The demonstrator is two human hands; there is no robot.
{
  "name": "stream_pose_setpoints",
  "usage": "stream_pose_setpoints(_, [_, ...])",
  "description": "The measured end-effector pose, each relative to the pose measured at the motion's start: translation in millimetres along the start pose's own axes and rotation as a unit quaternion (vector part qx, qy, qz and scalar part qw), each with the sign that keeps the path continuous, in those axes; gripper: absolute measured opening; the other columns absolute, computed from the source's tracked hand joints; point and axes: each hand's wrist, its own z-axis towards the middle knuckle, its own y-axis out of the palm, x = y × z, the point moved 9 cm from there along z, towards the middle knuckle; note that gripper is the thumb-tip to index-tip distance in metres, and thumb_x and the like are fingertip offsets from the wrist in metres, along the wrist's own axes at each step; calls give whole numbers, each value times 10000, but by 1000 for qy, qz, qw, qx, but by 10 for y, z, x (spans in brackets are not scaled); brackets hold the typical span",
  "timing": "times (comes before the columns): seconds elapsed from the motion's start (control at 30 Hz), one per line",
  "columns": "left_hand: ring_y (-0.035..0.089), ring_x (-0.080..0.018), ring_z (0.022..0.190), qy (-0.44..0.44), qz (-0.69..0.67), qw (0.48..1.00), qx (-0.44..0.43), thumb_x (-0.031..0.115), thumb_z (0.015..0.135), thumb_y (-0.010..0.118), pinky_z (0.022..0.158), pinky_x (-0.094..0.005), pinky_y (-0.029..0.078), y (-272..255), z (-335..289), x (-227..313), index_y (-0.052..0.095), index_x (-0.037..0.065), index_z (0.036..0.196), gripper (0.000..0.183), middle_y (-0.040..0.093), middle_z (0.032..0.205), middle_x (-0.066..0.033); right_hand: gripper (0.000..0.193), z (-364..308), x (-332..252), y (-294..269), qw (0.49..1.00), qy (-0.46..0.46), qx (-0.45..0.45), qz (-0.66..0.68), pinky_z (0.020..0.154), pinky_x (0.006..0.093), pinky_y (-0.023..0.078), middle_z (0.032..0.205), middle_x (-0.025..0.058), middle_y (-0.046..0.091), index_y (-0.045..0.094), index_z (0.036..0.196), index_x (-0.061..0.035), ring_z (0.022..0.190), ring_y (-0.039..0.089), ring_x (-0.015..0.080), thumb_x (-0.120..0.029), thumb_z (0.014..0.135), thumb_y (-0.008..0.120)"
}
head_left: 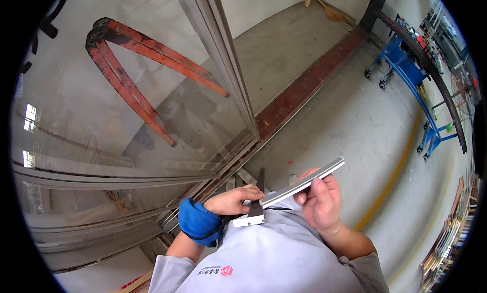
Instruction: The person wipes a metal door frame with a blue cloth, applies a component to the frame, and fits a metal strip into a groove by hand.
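My right hand grips a straight grey-and-white profile strip, thumb on the near side and fingers behind. The strip slants up to the right, and its lower left end meets a dark flat bar in front of my waist. At the bar's near end is a white block with two small dark dots. My left hand has its fingers curled at the bar, close to the strip's lower end; their exact hold is partly hidden. A blue cuff wraps the left wrist.
Large glass panels in a metal frame stand at my left, with an orange A-shaped stand seen there. A reddish-brown floor track runs to the back. Blue wheeled carts stand at right; long strips lie at lower right.
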Motion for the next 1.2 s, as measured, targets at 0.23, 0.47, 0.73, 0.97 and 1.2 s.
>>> stream_pose_setpoints(0.23, [516,-364,1169,-3,133,986,-100,-65,639,681,1041,-413,439,191,262,-271,604,-17,1322,689,628,1241,-175,173,-55,-206,-375,996,-38,80,-8,584,286,447,882,73,611,592,1058,-13,669,530,136,-161,1059,501])
stream_pose_setpoints(0.47, [544,-369,1184,36,32,983,177,16,733,615,1049,-422,435,-132,250,-369,590,-26,1241,511,603,1205,-181,179,-354,-461,-790,976,-83,204,-4,573,287,437,853,72,592,578,1054,-10,654,521,143,-180,1051,520])
stream_pose_setpoints(0.73, [690,-318,1016,-115,83,959,245,108,882,686,890,-377,524,-180,145,-1618,674,9,1209,342,710,1120,-200,181,-505,-739,-969,965,-112,237,-21,568,288,422,806,74,583,576,1037,1,632,513,141,-163,1049,501])
stream_pose_setpoints(0.97, [663,-235,916,-164,45,887,430,66,863,706,860,-354,508,-1068,63,-853,698,-31,1070,228,711,949,-129,170,-628,-825,-1115,961,-117,250,-17,571,284,424,811,69,593,585,1028,-7,633,507,134,-140,1051,482])
stream_pose_setpoints(1.2, [660,-256,790,-158,136,882,423,68,846,697,745,-388,510,-1570,144,-292,692,-54,936,152,699,842,-140,159,-657,-783,-1244,961,-97,260,-5,557,274,417,821,66,598,591,1022,-13,638,503,126,-115,1049,472])
